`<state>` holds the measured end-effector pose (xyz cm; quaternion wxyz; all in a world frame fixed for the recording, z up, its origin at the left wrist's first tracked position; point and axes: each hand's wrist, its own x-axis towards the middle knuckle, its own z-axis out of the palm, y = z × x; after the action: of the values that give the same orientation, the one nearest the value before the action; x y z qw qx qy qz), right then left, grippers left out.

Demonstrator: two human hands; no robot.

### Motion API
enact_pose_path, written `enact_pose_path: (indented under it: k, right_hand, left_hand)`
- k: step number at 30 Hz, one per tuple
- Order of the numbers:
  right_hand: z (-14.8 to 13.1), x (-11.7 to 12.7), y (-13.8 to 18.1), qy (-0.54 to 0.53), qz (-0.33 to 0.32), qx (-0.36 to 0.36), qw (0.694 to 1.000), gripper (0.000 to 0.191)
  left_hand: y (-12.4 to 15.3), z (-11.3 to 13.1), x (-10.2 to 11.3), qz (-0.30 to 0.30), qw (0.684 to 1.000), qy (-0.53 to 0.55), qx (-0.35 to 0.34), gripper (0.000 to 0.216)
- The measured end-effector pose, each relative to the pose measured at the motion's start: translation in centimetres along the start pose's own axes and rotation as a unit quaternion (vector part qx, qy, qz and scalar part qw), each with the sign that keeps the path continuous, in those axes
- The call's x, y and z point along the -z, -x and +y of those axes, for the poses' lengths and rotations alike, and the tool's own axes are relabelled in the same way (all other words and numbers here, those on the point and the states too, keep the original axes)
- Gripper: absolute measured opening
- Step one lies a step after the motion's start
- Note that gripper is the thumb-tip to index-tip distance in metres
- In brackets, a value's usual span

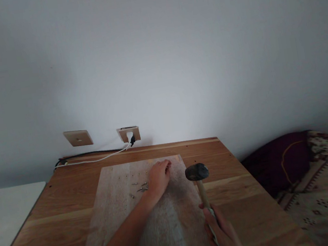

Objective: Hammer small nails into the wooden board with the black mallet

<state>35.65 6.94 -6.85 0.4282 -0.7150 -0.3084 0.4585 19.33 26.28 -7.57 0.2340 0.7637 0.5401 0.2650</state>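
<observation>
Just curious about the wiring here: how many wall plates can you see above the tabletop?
2. The left plate shows nothing plugged in; the right plate, a little apart from it, has a white plug in it. Neither seems hidden.

- Your bare left forearm reaches in from the lower edge of view, slanting forward and to the right.
- Your bare left hand leads at its end, back turned upward, fingers bent and bunched toward the right; whether the fingertips meet is too small to tell.
- Your bare right hand is held closer to your body, fingers curled in a closed grip, wrist near the lower edge.
- Both hands stand apart, the left farther forward.
</observation>
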Motion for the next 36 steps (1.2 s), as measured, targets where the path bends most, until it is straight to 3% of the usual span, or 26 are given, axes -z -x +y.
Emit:
enact_pose_path:
  k: [3, 12, 18, 23, 28, 32, 36]
  right_hand:
    - [0.7, 0.3, -1.1, 0.031, -0.010, 0.007, 0.999, 0.074]
    - [0.2, 0.4, -1.9, 0.092, -0.037, 0.035, 0.994, 0.077]
    - [-1.0, 0.5, -2.0, 0.097, -0.056, 0.046, 0.993, 0.072]
    - [-2.7, 0.7, -2.4, 0.100, -0.102, 0.043, 0.989, 0.070]
    - [-3.8, 0.5, -2.9, 0.123, -0.151, 0.058, 0.979, 0.064]
    - [-4.5, -0.2, -3.2, 0.112, -0.145, 0.084, 0.980, 0.059]
    - [-5.1, -1.2, -3.4, 0.109, -0.138, 0.114, 0.978, 0.059]
  left_hand:
    - [0.0, 0.0, 0.0, -0.008, 1.000, -0.014, 0.003, 0.022]
    - [-0.5, 0.3, 1.3, -0.066, 0.992, -0.066, -0.079, 0.030]
    - [-0.6, -0.4, -0.2, -0.018, 0.999, 0.027, -0.042, 0.025]
    - [-0.2, -0.7, -1.0, 0.023, 0.994, 0.096, -0.052, 0.025]
    - [-0.1, -0.7, -1.3, 0.031, 0.992, 0.121, -0.028, 0.028]
    - [0.0, -0.8, -1.4, 0.029, 0.988, 0.149, 0.005, 0.043]
    - [0.1, -0.9, -1.3, 0.023, 0.988, 0.151, 0.006, 0.039]
